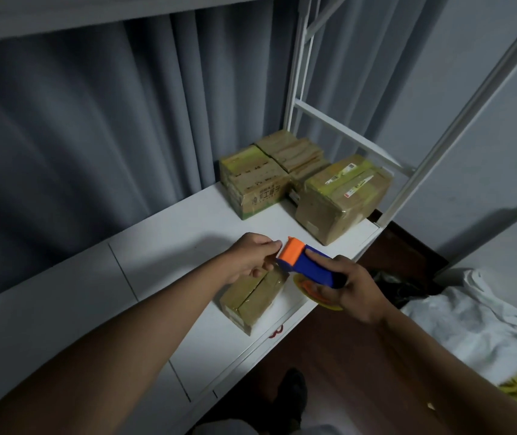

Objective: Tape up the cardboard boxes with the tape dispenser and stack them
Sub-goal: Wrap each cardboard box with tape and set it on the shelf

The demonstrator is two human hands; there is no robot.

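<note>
My right hand (349, 287) grips a blue tape dispenser (309, 263) with an orange head, held just above the white table (169, 262). My left hand (252, 257) pinches at the dispenser's toothed front end, where the tape comes out. Directly below both hands lies a small cardboard box (252, 298) with its flaps closed. Farther back stand three more boxes: a green-printed one (252, 183), a flatter one (291, 150) behind it, and a taped one with labels (342, 199) on the right.
A grey curtain (109, 120) hangs behind the table. A white metal frame (360, 146) rises at the table's far right corner. White cloth (470, 321) and yellow fabric lie on the dark floor to the right.
</note>
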